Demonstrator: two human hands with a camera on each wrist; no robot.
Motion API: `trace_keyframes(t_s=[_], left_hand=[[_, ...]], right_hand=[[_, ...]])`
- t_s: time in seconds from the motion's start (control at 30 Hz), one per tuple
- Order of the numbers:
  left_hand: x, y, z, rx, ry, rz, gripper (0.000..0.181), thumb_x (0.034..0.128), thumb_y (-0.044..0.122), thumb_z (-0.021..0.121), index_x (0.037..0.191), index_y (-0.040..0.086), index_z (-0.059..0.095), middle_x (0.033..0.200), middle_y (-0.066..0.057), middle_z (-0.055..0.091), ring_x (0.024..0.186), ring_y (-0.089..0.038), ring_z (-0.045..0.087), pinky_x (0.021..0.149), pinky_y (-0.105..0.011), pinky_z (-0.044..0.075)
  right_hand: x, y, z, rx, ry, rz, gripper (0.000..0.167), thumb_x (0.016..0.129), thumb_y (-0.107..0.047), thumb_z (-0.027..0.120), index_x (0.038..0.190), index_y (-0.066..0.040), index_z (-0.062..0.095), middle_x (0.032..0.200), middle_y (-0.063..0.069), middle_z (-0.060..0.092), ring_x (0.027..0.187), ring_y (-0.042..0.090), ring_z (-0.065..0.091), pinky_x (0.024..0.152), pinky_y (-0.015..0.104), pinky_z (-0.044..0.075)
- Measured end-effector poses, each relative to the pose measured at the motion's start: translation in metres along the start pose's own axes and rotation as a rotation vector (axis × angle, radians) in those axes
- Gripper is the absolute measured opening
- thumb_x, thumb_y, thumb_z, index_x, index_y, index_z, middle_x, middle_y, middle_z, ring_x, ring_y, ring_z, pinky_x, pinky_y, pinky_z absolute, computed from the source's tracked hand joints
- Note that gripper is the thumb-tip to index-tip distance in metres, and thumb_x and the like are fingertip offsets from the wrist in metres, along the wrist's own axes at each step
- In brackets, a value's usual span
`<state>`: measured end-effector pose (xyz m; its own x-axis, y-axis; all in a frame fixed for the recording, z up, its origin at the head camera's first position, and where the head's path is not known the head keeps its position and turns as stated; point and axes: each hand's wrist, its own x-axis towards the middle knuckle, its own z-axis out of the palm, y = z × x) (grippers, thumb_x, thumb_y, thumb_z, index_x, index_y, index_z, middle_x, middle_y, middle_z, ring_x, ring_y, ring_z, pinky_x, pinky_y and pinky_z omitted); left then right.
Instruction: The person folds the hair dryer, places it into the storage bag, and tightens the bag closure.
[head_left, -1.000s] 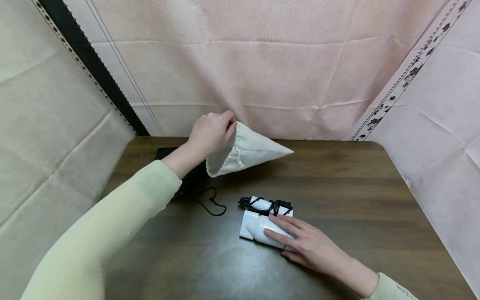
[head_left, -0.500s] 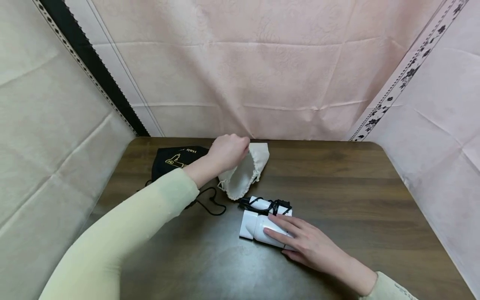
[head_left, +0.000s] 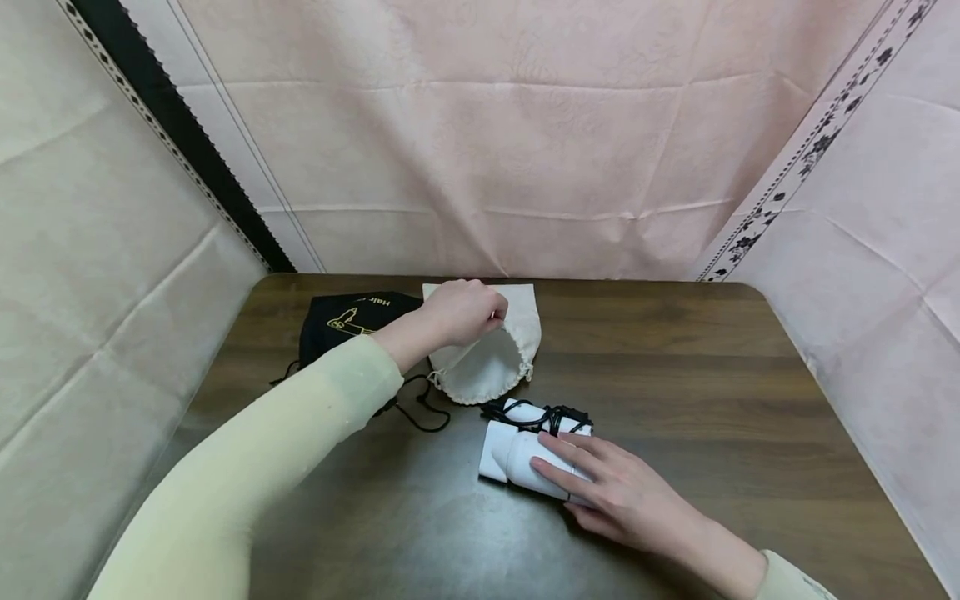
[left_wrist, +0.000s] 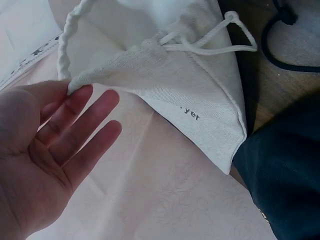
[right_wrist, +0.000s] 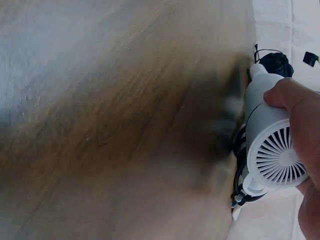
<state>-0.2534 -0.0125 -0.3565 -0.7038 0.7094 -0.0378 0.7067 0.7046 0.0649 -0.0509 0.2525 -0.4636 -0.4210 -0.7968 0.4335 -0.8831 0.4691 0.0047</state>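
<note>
In the head view my left hand holds the rim of a white drawstring bag at the table's back. The left wrist view shows the thumb and index finger of the left hand pinching that rim; the other fingers are loosely bent. The mouth of the bag gapes toward the near side. A white folded hair dryer lies just in front of it, with a black cord bundled at its handle. My right hand grips the dryer's body, thumb on one side, near the round vent.
Left of the white bag lies a black drawstring pouch with gold print, partly behind the left forearm. Its black string trails on the wooden table. Pale cloth walls stand behind the table and at both sides.
The left hand has lowered the white bag from the air onto the table and turned its mouth toward the dryer. The black pouch shows more. The right hand has hardly moved.
</note>
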Motion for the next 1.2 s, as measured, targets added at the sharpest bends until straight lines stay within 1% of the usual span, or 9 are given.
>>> trace_keyframes(t_s=[0.1,0.33,0.47,0.7,0.77,0.83,0.97,1.03,1.2], left_hand=[[0.000,-0.002,0.001,-0.024,-0.019,0.018,0.015,0.1046,0.017,0.066,0.095,0.020,0.076,0.093,0.007,0.073,0.085,-0.018,0.067,0.077,-0.041,0.057],[0.002,0.000,-0.001,-0.092,-0.056,0.004,0.015,0.1069,0.019,0.066,0.097,0.016,0.076,0.095,0.004,0.074,0.086,-0.017,0.067,0.082,-0.038,0.056],[0.005,0.006,-0.001,-0.106,-0.053,-0.005,0.016,0.1074,0.020,0.066,0.094,0.016,0.074,0.092,0.004,0.072,0.082,-0.016,0.065,0.080,-0.037,0.055],[0.009,0.017,-0.003,-0.080,-0.068,-0.027,0.022,0.1068,0.020,0.067,0.085,0.016,0.070,0.081,0.004,0.065,0.076,-0.015,0.057,0.072,-0.033,0.049],[0.010,0.020,-0.002,-0.073,-0.081,-0.031,0.026,0.1062,0.018,0.067,0.081,0.016,0.066,0.075,0.005,0.059,0.072,-0.014,0.053,0.068,-0.031,0.045],[0.010,0.022,-0.002,-0.064,-0.092,-0.029,0.030,0.1053,0.016,0.066,0.076,0.017,0.061,0.070,0.006,0.053,0.069,-0.013,0.049,0.065,-0.029,0.041],[0.012,0.028,0.000,-0.069,-0.121,-0.030,0.033,0.1032,0.012,0.066,0.072,0.018,0.058,0.066,0.006,0.050,0.067,-0.014,0.045,0.065,-0.029,0.040],[0.014,0.033,0.001,-0.076,-0.132,-0.036,0.030,0.1025,0.011,0.066,0.073,0.017,0.062,0.068,0.006,0.056,0.069,-0.014,0.049,0.067,-0.030,0.045],[0.019,0.043,0.002,-0.074,-0.137,-0.058,0.023,0.1034,0.013,0.067,0.081,0.014,0.072,0.079,0.002,0.070,0.078,-0.018,0.065,0.075,-0.037,0.057]], right_hand=[[0.002,-0.005,-0.007,0.001,0.009,-0.004,0.049,0.112,-0.030,0.041,0.156,-0.011,0.056,0.159,0.016,0.053,0.128,0.035,0.063,0.099,0.047,0.056],[0.015,-0.012,-0.018,0.007,0.135,-0.061,0.045,0.113,-0.028,0.046,0.149,-0.007,0.063,0.155,0.021,0.056,0.126,0.039,0.065,0.094,0.048,0.058],[0.022,-0.005,-0.019,-0.015,0.124,-0.064,0.046,0.113,-0.029,0.044,0.150,-0.007,0.061,0.156,0.020,0.056,0.127,0.039,0.065,0.094,0.049,0.059],[0.026,0.012,-0.015,-0.058,0.095,-0.009,0.048,0.113,-0.031,0.043,0.151,-0.010,0.061,0.155,0.018,0.057,0.127,0.037,0.065,0.097,0.049,0.058],[0.026,0.017,-0.014,-0.066,0.080,0.008,0.047,0.111,-0.030,0.047,0.152,-0.010,0.060,0.156,0.017,0.057,0.128,0.037,0.065,0.098,0.048,0.058],[0.025,0.020,-0.013,-0.071,0.059,0.027,0.048,0.107,-0.027,0.058,0.153,-0.011,0.060,0.157,0.017,0.056,0.129,0.036,0.064,0.099,0.049,0.058],[0.025,0.024,-0.011,-0.078,0.023,0.070,0.067,0.089,-0.020,0.081,0.153,-0.012,0.060,0.157,0.016,0.056,0.130,0.036,0.064,0.100,0.049,0.058],[0.025,0.025,-0.010,-0.081,0.020,0.080,0.073,0.083,-0.018,0.085,0.152,-0.012,0.061,0.156,0.016,0.056,0.130,0.036,0.064,0.101,0.050,0.058],[0.028,0.025,-0.007,-0.103,0.012,0.060,0.074,0.082,-0.017,0.086,0.151,-0.011,0.061,0.155,0.017,0.057,0.129,0.037,0.064,0.101,0.049,0.057]])
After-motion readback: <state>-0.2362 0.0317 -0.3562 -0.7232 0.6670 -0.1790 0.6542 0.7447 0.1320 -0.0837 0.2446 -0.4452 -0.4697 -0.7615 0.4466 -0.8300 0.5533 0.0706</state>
